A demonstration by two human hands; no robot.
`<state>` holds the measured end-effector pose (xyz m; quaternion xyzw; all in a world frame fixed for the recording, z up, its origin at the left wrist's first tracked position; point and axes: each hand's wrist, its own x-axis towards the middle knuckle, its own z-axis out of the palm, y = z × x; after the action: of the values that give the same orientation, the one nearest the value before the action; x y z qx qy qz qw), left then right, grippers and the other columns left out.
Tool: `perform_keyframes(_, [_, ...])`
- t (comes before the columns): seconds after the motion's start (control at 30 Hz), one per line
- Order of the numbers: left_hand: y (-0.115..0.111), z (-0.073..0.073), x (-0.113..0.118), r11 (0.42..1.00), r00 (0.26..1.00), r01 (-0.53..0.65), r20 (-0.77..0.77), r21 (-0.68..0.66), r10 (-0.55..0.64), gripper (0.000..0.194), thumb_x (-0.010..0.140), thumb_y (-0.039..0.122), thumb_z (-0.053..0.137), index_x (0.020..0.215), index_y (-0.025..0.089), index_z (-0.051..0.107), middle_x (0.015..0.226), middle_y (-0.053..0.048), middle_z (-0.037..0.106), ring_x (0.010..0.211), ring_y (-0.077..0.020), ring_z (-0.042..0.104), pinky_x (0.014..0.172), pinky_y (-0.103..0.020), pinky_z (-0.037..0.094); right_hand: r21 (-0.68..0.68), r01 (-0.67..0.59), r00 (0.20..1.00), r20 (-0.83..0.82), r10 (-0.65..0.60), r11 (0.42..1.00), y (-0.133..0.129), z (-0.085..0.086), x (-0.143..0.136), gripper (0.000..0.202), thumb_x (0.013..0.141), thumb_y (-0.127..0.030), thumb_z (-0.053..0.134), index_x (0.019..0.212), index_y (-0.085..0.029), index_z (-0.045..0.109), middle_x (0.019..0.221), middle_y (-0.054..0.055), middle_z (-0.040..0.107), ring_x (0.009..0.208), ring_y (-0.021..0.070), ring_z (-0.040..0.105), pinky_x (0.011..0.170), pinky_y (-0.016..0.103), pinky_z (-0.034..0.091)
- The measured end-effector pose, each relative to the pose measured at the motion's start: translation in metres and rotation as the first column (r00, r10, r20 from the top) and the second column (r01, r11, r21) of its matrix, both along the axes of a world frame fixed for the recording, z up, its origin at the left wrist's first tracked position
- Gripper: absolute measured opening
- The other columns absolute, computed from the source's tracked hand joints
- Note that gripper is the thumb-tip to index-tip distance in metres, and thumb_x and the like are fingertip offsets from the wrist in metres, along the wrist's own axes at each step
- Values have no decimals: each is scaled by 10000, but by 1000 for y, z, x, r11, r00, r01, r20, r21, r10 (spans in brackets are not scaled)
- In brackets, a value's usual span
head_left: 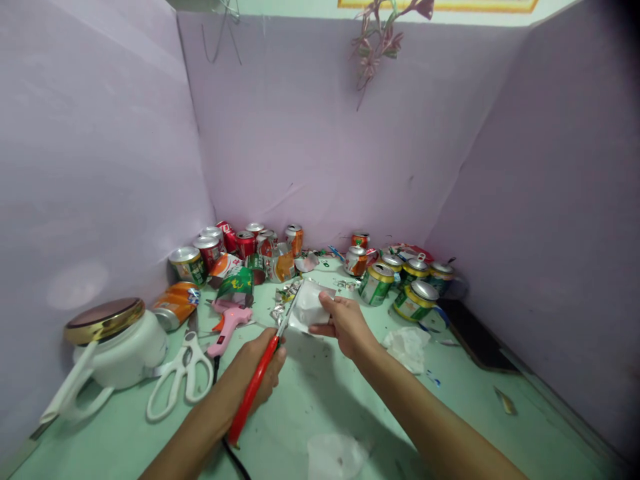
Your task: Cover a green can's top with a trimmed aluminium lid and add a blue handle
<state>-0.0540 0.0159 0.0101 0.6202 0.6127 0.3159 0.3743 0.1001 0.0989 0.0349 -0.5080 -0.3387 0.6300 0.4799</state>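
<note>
Over the table point(300, 413), a sheet point(313, 308) sits between the scissors point(255, 380) in the left hand point(245, 360) and the right hand point(350, 327). Leftward of the left hand come a glue gun point(231, 329), a 2nd pair of scissors point(191, 342) and a jug point(120, 355). Behind, toward the back wall point(320, 133), 1 group of cans point(245, 245) is left of the sheet, 1 right. A tissue point(407, 348) lies right of the right hand.

A home craft corner, seemingly (lilac walls point(320, 133), drink cans point(377, 285), glue gun point(231, 330), red-handled scissors point(259, 377))
</note>
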Motion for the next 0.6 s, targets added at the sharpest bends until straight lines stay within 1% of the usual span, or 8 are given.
perform_keyframes(0.1, [0,2,-3,998,997,63,-34,-18,-64,229,867,423,326,782,222,396,492,64,510,409,-114,522,395,-197,371,-1,-1,1000,12,1,1000,-3,1,-1,152,824,-219,540,764,-81,566,625,59,646,457,147,632,416,272,572])
perform_keyframes(0.23, [3,7,-7,996,989,79,-130,44,-73,182,865,378,342,790,227,410,514,65,507,440,-117,512,450,-218,370,-5,-1,1000,4,1,1000,-6,0,-2,143,826,-212,537,770,-82,560,605,49,638,454,148,629,415,275,572])
perform_keyframes(0.33, [6,8,-8,993,977,62,-211,101,-39,124,829,321,391,759,224,424,541,51,497,486,-134,506,495,-242,355,-8,2,1000,-5,-2,1000,-7,0,-2,143,815,-218,559,746,-92,554,584,38,627,450,144,625,420,268,573])
perform_keyframes(0.43, [7,5,-6,988,963,23,-268,155,20,132,804,285,404,695,218,437,581,20,499,559,-159,501,547,-266,343,-7,3,1000,-14,-3,1000,-8,1,-3,147,808,-226,570,725,-108,544,578,26,621,440,134,614,423,267,573])
perform_keyframes(0.53, [7,1,-4,984,957,-18,-282,180,69,159,795,265,396,648,217,437,583,14,488,577,-164,485,555,-267,329,-1,-5,1000,-15,5,1000,-9,-1,-4,144,819,-223,552,733,-107,551,581,22,621,436,125,606,426,264,573])
perform_keyframes(0.6, [7,-1,-3,982,957,-44,-275,184,95,178,789,272,398,622,217,425,561,22,468,558,-157,471,544,-259,325,-4,-31,999,-12,31,1000,-10,-5,-5,149,809,-228,566,738,-97,565,567,23,618,433,125,603,420,259,569])
